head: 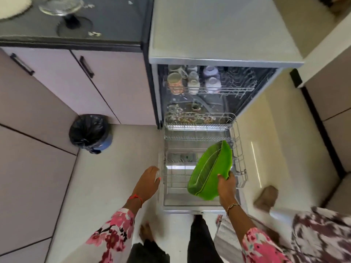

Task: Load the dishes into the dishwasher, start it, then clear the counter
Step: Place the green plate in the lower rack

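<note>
In the head view, the right hand (227,188) is gripping the green leaf-shaped dish (210,171) over the lower rack (239,149). The dish is tilting on edge, its long axis and pointed tip pointing away into the dishwasher (224,59). The left hand (150,179) is hovering relaxed and holding nothing beside the rack's left edge.

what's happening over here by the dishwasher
A person is loading the open dishwasher. Their right hand holds a green leaf-shaped platter tilted over the pulled-out lower rack, not yet set down. Their left hand is at the rack's left edge; whether it grips the rack is unclear. Mugs and cups already sit in the upper rack.
</note>
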